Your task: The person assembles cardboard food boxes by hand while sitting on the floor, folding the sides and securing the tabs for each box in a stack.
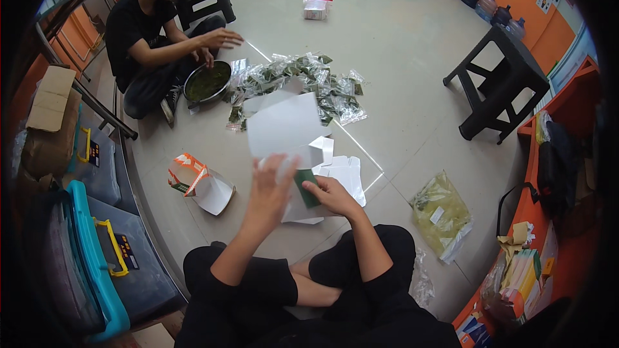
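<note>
A partly folded carton (285, 124), white on its broad panel with a green side, stands tilted in front of me. My right hand (332, 194) grips the green side, thumb laid across it. Blurred by motion, my left hand (267, 190) is at the carton's near left with fingers stretched up and apart; whether it touches the card is unclear. Flat white carton blanks (345, 177) lie on the floor just beyond my right hand. To the left stands an open carton (213, 190) with orange and green printed flaps.
Ahead lies a pile of small clear packets (309, 84) with green contents. A seated person in black reaches over a metal bowl (207, 82) of green stuff. A yellow-green bag (442, 216), a black stool (500, 84), plastic bins (126, 245) and an orange shelf (493, 274) surround me.
</note>
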Action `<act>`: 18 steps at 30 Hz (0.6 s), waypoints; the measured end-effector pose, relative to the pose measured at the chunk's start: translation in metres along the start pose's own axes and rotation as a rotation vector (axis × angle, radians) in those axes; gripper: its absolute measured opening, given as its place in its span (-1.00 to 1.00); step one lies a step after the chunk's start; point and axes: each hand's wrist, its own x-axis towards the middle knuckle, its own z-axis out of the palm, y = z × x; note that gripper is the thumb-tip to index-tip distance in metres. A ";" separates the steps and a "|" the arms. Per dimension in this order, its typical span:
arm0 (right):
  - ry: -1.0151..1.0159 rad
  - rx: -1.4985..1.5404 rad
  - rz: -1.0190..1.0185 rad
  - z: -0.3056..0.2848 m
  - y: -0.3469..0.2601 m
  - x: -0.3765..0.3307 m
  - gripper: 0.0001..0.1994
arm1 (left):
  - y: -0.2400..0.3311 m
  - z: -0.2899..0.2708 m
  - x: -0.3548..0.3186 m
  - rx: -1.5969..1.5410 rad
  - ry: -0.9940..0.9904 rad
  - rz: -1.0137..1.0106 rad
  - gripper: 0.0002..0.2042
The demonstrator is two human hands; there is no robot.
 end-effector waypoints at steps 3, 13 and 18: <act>-0.124 -0.099 -0.077 0.000 0.006 -0.004 -0.66 | -0.003 0.040 -0.004 0.150 0.021 0.137 -0.26; -0.239 -0.111 0.021 -0.025 -0.018 -0.016 -0.54 | -0.006 0.039 0.002 0.016 0.121 0.091 -0.80; 0.034 -0.067 -0.241 -0.029 -0.052 -0.028 -0.70 | -0.023 0.034 0.007 0.088 0.179 -0.094 -0.88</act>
